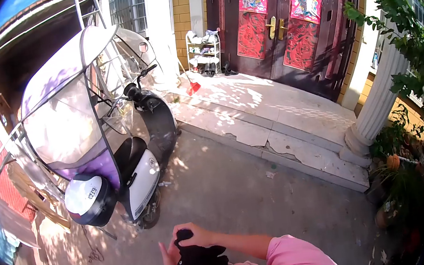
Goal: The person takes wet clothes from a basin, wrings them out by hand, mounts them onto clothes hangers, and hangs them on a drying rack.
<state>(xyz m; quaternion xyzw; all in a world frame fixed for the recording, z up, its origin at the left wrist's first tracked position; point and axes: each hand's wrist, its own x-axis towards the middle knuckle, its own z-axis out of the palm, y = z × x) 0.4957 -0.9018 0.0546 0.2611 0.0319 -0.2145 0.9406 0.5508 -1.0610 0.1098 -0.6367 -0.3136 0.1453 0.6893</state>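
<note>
A black cloth item (201, 261) is bunched in front of the pink shirt at the bottom centre. My right hand (195, 235) is closed round its upper part, the thumb and fingers bent over the dark fabric. Along the left side of the cloth is my left hand (170, 259), its thumb pointing up and a bracelet on the wrist. The cloth hides most of the left hand's other fingers, so its hold is unclear.
A scooter (147, 183) with a canopy and rear box stands at left. Stone steps (277, 145) lead up to dark double doors (284, 28). A shoe rack (204, 51) and red broom (193, 87) are beyond; a column (376, 91) and plants are at right.
</note>
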